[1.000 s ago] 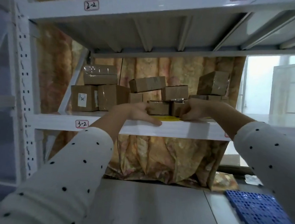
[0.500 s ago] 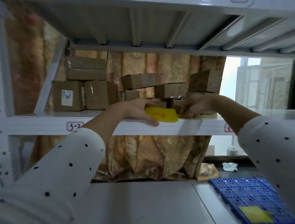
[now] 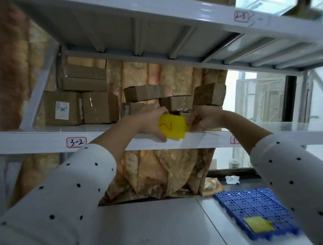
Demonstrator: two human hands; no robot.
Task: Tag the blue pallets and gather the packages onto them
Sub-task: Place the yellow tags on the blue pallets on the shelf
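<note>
A yellow tag [image 3: 172,127] with a red "2" on it is upright at the front edge of the shelf marked 3-2 [image 3: 50,139]. My left hand [image 3: 149,121] holds its left side between thumb and fingers. My right hand [image 3: 201,119] pinches the tag's thin strap at its right end. Several brown cardboard packages [image 3: 94,108] are stacked on the shelf behind my hands. A blue perforated pallet [image 3: 253,206] lies on the lower surface at the right, with another yellow tag [image 3: 259,226] on its near end.
The shelf above, marked 2-2 [image 3: 162,3], hangs low over the packages. A patterned cloth [image 3: 154,174] hangs behind the rack. A crumpled white scrap [image 3: 232,179] lies beyond the pallet. White shelf surface [image 3: 152,229] spreads below my arms.
The yellow tag was lying flat on the shelf; both hands have lifted it upright at the shelf edge. The view has moved closer and turned slightly right.
</note>
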